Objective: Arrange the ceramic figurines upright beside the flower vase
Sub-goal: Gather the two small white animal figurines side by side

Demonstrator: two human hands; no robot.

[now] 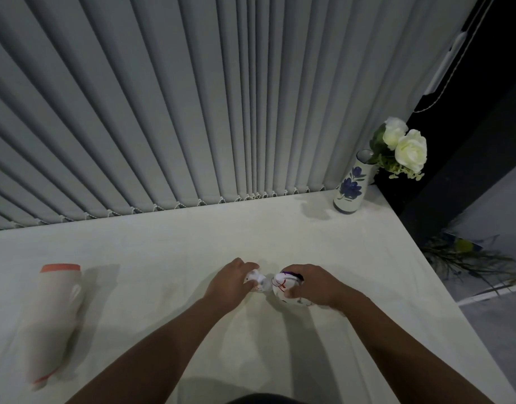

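Two small white ceramic figurines sit close together at the middle of the white table (192,243). My left hand (227,279) is closed around the left figurine (257,279), which shows pale pink marks. The right figurine (281,282), white with red lines and a dark purple top, is gripped by my right hand (315,284). Both are largely hidden by my fingers, so I cannot tell whether they stand upright. The flower vase (351,186), white with a blue flower pattern and white roses (404,145), stands at the table's far right corner.
A pale bottle with an orange cap (54,319) lies on its side at the left of the table. Grey vertical blinds (192,97) hang behind the table's far edge. The table's right edge drops to a dark floor with foliage (466,258).
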